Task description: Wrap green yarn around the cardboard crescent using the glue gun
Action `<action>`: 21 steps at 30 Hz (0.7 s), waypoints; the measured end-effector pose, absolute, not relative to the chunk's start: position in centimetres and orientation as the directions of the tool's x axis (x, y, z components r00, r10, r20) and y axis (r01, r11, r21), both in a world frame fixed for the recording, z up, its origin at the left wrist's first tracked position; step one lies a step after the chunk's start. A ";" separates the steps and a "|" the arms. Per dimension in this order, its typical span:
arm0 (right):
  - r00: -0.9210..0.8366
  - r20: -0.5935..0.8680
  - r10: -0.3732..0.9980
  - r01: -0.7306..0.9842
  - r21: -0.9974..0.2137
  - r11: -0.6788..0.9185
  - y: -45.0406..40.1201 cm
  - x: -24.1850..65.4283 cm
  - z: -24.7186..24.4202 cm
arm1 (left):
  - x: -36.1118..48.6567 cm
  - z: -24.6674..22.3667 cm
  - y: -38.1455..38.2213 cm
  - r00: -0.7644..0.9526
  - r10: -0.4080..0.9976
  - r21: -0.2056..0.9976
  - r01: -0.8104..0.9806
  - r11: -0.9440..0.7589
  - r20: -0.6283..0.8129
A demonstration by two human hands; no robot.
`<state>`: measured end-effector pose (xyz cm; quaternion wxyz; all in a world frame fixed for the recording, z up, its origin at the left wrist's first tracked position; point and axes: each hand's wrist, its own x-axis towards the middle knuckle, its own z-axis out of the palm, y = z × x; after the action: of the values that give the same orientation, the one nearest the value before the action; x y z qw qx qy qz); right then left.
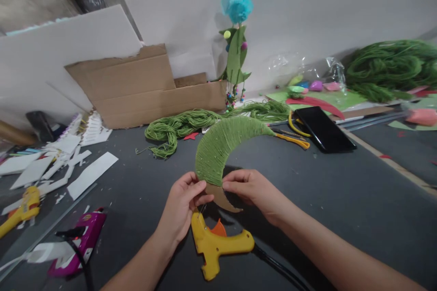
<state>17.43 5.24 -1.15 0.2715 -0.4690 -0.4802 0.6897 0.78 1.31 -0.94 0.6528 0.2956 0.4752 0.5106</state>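
Observation:
A cardboard crescent (218,150), mostly wound with green yarn, is held up over the dark table; its lower tip shows bare brown cardboard. My left hand (186,200) pinches its left edge, where the winding meets the bare part. On the opposite inner edge, the thumb and fingertips of my right hand (247,186) are closed at the end of the green winding. Just below the hands, a yellow glue gun (218,245) with an orange trigger lies on its side, its black cord running to the lower right.
Green yarn skeins (184,122) lie behind the crescent, near scissors (293,141) and a black phone (324,129). White scraps (92,175), a second glue gun (25,211) and a magenta power strip (80,243) are at left. Cardboard (136,86) leans behind; a blue-flowered hanging ornament (237,45) hangs there.

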 end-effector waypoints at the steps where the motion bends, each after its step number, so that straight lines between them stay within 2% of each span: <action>1: -0.411 -0.387 0.826 0.078 -0.917 -0.391 5.3 17.4 -1.1 | 0.8 -0.9 1.3 0.025 0.948 0.870 -0.391 0.301 -0.316; 4: -0.398 -0.393 0.829 0.106 -0.917 -0.384 5.4 17.5 -1.0 | 0.9 -0.9 1.4 -0.016 0.951 0.874 -0.397 0.279 -0.310; 6: -0.384 -0.344 0.857 0.109 -0.938 -0.328 5.4 17.6 -0.8 | 1.0 -1.0 1.4 -0.052 0.953 0.892 -0.372 0.257 -0.297; 10: -0.344 -0.184 0.921 -0.072 -0.972 -0.221 5.3 17.6 -0.8 | 1.1 -1.1 1.0 -0.030 0.965 0.934 -0.262 0.242 -0.259; 13: -0.408 -0.200 0.891 -0.269 -0.906 -0.326 5.1 17.4 -0.9 | 0.9 -0.9 0.7 0.071 0.974 0.947 -0.228 0.225 -0.214; 15: -0.476 -0.210 0.854 -0.350 -0.845 -0.404 4.9 17.3 -0.9 | 0.7 -0.6 0.8 0.080 0.981 0.954 -0.234 0.190 -0.175; 18: -0.592 -0.273 0.759 -0.349 -0.761 -0.546 4.2 17.1 -0.4 | 0.5 -0.1 1.0 0.088 0.986 0.954 -0.254 0.161 -0.143; 20: -0.662 -0.331 0.673 -0.306 -0.700 -0.645 3.7 16.8 -0.1 | 0.7 0.1 0.9 0.196 0.963 0.931 -0.279 0.234 -0.183; 21: -0.694 -0.349 0.630 -0.284 -0.671 -0.685 3.4 16.7 0.1 | 0.9 0.2 0.8 0.197 0.959 0.917 -0.305 0.257 -0.203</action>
<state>16.68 3.38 0.07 0.2624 -0.2900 -0.2979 0.8708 0.92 0.81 0.23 0.6703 0.3865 0.4231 0.4715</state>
